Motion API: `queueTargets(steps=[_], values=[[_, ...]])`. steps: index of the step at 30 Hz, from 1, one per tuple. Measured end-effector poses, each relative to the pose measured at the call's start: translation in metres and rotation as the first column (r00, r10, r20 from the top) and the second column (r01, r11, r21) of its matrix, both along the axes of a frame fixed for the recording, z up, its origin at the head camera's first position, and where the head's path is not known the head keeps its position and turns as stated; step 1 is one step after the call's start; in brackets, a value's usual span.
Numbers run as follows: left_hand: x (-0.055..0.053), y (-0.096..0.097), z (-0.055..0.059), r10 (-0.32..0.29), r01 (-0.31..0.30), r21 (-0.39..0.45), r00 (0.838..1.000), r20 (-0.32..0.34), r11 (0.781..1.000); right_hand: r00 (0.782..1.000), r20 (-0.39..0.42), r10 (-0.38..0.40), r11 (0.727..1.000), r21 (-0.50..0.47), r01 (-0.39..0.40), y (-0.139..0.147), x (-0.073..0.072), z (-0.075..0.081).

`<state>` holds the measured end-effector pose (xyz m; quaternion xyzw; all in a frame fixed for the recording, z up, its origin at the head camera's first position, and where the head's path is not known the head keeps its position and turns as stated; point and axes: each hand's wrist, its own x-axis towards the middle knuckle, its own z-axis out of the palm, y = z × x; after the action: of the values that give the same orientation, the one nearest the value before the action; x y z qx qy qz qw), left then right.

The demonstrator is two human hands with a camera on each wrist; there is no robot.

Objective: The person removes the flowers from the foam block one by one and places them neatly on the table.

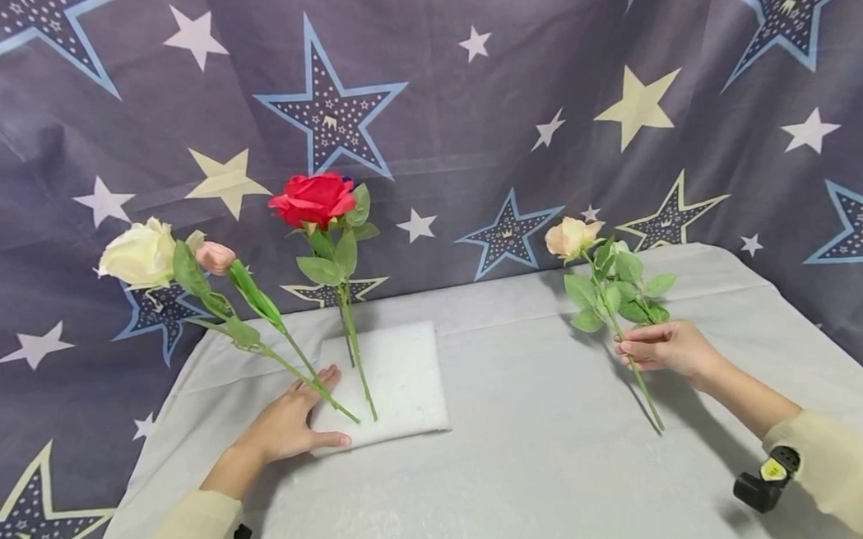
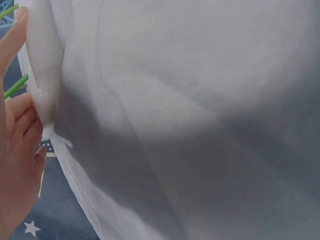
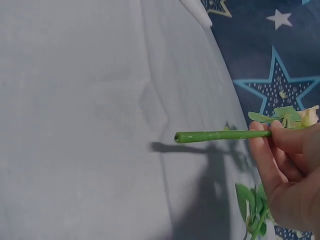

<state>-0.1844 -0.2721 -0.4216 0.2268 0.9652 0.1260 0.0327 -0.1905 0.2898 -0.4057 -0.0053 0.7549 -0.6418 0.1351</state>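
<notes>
Right of the foam block [image 1: 409, 386], my right hand [image 1: 670, 350] pinches the peach rose [image 1: 609, 301], its stem [image 1: 644, 392] slanting down toward me, while my left hand [image 1: 285, 427] rests outstretched on the block's left side.

This is looking like a makeshift recording corner: a pale cloth [image 1: 533, 478] is covering the desk [image 1: 491, 521], a star-printed curtain [image 1: 430, 121] is hanging behind it, and a person [image 1: 844, 463] is wearing wrist cameras [image 1: 762, 488]. The curtain is hiding the wider room
</notes>
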Motion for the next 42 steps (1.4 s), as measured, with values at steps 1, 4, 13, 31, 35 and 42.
queueTargets(steps=[1, 4, 13, 31, 35, 42], values=[[0.0, 0.0, 0.001, 0.002, -0.002, 0.001, 1.0, -0.002, 1.0, 1.0, 0.011, 0.001, 1.0, 0.009, -0.001, 0.002, -0.001, -0.001], [-0.001, -0.002, 0.003, 0.009, -0.009, 0.002, 1.0, -0.009, 1.0, 0.999, 0.042, 0.0, 1.0, 0.02, -0.001, 0.006, -0.007, -0.004], [0.001, 0.0, -0.001, 0.0, 0.0, 0.006, 1.0, -0.019, 1.0, 0.998, 0.058, -0.018, 0.997, 0.08, 0.013, 0.015, -0.012, -0.013], [0.0, 0.0, -0.003, -0.008, 0.009, 0.005, 1.0, -0.028, 1.0, 0.971, 0.238, -0.017, 0.992, 0.126, -0.013, 0.032, -0.011, -0.018], [0.002, 0.0, -0.003, -0.006, 0.006, 0.008, 1.0, -0.025, 1.0, 0.968, 0.245, -0.055, 0.991, 0.13, 0.023, 0.034, -0.01, -0.016], [0.001, -0.001, -0.003, -0.005, 0.006, 0.014, 1.0, -0.024, 1.0, 0.98, 0.159, -0.118, 0.972, 0.221, 0.082, 0.032, -0.006, -0.011]])
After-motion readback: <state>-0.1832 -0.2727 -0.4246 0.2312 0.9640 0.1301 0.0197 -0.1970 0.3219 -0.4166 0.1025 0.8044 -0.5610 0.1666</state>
